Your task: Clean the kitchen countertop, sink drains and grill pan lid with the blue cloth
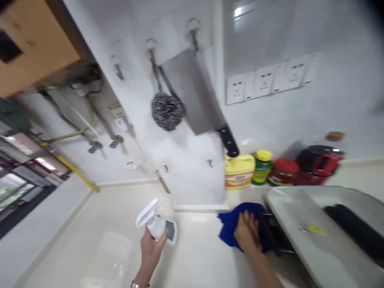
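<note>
In my left hand (152, 250) is a white spray bottle (156, 226) with a grey panel, tilted, just above the pale countertop (192, 256). My fingers close round its body. To the right, my right hand (247, 232) grips and presses a dark blue cloth (229, 230) against the counter, its fingers partly buried in the folds. The cloth lies bunched beside a dark rack under a large grey tray (318, 240). Part of the cloth is hidden by my hand and the rack.
A cleaver (192, 92) and a steel scourer (167, 111) hang on the wall. Below stand a yellow jug (240, 172), a green jar (262, 168), a red-lidded jar (283, 172) and a black-and-red container (321, 162). Pipes and a window are on the left.
</note>
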Available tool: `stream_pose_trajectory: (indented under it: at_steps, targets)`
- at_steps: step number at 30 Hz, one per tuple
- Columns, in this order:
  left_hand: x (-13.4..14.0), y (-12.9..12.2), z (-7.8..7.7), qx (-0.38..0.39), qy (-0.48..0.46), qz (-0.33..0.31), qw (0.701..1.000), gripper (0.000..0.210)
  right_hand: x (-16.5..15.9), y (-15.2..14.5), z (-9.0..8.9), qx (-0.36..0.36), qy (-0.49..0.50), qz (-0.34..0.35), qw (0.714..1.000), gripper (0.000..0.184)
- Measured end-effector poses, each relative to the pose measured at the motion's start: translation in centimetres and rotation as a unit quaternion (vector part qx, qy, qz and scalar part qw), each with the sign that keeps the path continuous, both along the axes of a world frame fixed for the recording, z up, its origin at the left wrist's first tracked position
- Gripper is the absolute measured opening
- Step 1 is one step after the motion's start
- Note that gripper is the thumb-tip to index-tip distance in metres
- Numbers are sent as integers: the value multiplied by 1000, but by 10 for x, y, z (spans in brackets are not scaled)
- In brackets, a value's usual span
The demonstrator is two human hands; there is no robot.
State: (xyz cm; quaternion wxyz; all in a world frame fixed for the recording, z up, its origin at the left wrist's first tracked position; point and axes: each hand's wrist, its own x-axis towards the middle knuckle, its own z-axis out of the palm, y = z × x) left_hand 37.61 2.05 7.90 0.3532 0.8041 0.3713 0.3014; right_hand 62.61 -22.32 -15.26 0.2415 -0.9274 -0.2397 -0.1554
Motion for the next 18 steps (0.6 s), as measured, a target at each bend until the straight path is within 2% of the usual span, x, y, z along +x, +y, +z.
stream_pose_trajectory:
  at_steps: [4, 6, 9, 13, 18]
  targets:
    - [-12, 59, 3, 9, -4, 42, 999, 61, 46, 4, -27, -41, -46, 22, 998, 68]
    - [-10, 88, 2, 14, -2, 51, 999, 61, 60, 3, -30, -59, -60, 29, 996, 66]
    - [5, 127, -4, 15, -2, 52, 999, 58, 69, -3, -26, -86, -53, 44, 994, 68]
    - [33, 166, -16, 18, -12, 40, 999, 61, 60, -11, -16, -117, -27, 47, 992, 74]
    - [66, 199, -28, 22, -21, 5, 1000, 59, 8, -5, -7, -87, -54, -25, 994, 80]
